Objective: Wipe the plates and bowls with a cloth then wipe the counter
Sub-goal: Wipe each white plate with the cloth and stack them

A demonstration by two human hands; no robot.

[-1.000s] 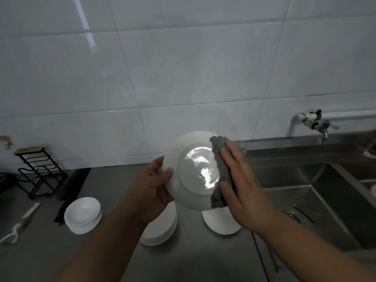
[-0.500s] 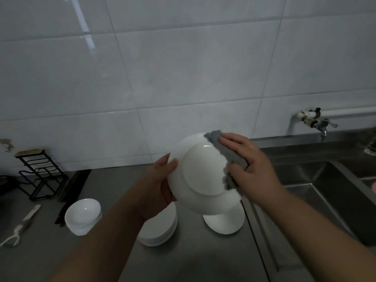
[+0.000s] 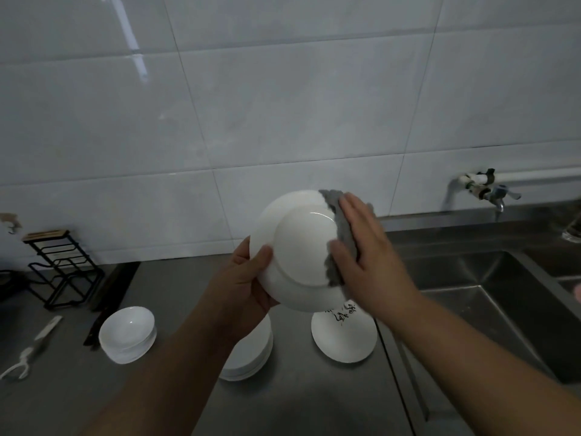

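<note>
**Plate underside being wiped above the counter**

Head view. The left hand (image 3: 243,286) is gripping a white plate (image 3: 301,251) at its left rim. The thumb is curling over the underside and the other fingers are hiding behind it. The plate is being held in the air above the middle of the counter (image 3: 176,297). It is tilting so that its underside and foot ring are facing the camera, and its upper face is hiding from view. The right hand (image 3: 367,259) is pressing a grey cloth (image 3: 344,232) flat against the plate's right side, with fingers straight and close together and the thumb lying on the cloth too. The cloth is folding over the top right rim; how far it is reaching behind cannot be told.

Below, a stack of plates (image 3: 251,357) is sitting near the counter's front middle, and the left forearm is covering most of it. A single plate (image 3: 344,339) is lying by the counter's right edge, beside the sink (image 3: 490,297). It is showing dark marks too small to read, and the held plate is hiding its far part. Stacked bowls (image 3: 127,335) are sitting toward the left edge. A black wire rack (image 3: 59,269) is standing in the back left corner, and a long dark object (image 3: 113,284) beside it is too dim to make out. A white-handled tool (image 3: 28,354) is lying at the left edge. The frame is cutting off the sink's right part, and a tap (image 3: 490,190) is jutting from the wall above it.
</note>
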